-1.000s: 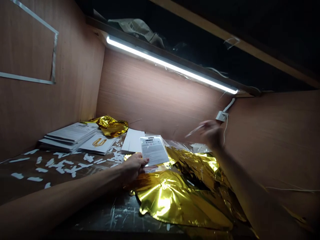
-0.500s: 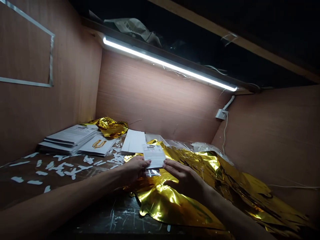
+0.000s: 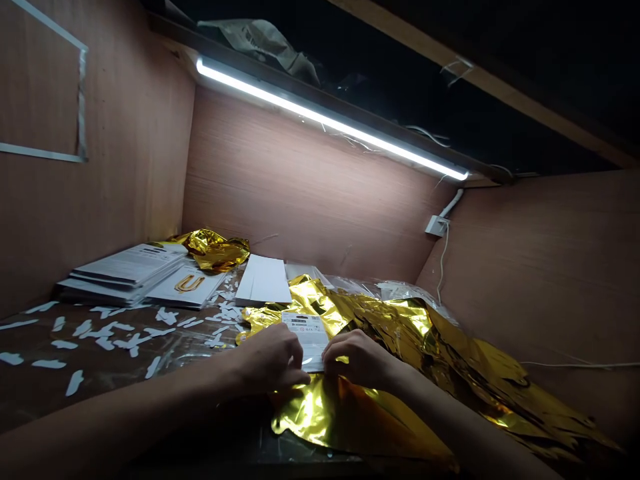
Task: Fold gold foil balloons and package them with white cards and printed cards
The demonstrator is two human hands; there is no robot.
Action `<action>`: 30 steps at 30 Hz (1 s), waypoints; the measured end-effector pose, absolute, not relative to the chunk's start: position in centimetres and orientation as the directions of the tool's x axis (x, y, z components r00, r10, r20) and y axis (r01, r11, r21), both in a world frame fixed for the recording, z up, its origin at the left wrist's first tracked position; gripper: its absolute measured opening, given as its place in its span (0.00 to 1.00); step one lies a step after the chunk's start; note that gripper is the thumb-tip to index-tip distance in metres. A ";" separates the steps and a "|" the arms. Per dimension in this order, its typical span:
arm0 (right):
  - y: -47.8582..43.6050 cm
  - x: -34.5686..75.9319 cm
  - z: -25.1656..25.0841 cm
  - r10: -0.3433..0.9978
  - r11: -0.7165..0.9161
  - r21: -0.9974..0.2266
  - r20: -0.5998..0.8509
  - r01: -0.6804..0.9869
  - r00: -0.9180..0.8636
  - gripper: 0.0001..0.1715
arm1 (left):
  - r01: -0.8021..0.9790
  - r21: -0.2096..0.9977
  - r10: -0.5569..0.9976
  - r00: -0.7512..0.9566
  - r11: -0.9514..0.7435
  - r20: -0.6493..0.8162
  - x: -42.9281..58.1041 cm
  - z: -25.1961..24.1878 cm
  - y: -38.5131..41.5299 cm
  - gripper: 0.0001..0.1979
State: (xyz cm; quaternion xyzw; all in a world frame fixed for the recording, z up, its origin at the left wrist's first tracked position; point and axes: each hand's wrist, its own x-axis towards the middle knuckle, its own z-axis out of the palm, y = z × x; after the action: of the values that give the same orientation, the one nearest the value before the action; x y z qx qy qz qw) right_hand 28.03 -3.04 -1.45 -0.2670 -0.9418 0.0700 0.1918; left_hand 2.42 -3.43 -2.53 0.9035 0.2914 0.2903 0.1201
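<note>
The left hand and right hand have their fingers curled together at the edges of a printed white card, grip unclear, on spread gold foil. A stack of printed sheets lies on the table, unopened by the hands.

A printed card is laid on the foil sheet. Left of the sheet, paper scraps are scattered on the tabletop. Behind the sheet, a folded paper is set, and farther left a leaflet stack is placed, with crumpled foil behind it. A light bar is mounted above the sheet, along the back wall.
</note>
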 end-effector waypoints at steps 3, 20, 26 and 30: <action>-1.8 28.4 -1.9 0.614 0.783 -0.378 0.339 0.495 -0.712 0.01 | 0.504 0.392 0.637 0.637 -0.770 0.433 2.6 -3.7 -2.7 0.07; -0.1 28.3 -2.7 0.812 0.578 -0.590 0.348 0.564 -0.468 0.10 | 0.462 0.503 0.658 0.672 -0.730 0.339 0.0 -3.0 0.4 0.10; -1.0 24.3 -0.5 0.860 0.501 -0.838 0.454 0.215 -0.235 0.16 | 0.567 0.394 0.675 0.461 -0.723 0.575 1.8 -2.8 -1.4 0.24; -4.8 24.2 3.9 0.707 0.682 -0.688 0.533 0.249 -0.464 0.16 | 0.686 0.443 0.727 0.186 -0.578 0.661 0.2 0.7 -1.1 0.23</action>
State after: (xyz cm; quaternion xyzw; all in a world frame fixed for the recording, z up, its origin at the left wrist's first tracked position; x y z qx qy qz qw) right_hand 24.20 -4.76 3.91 -0.2942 -0.8122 0.2690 0.4258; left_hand 0.19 -1.11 0.68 0.7697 0.4589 0.4432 0.0235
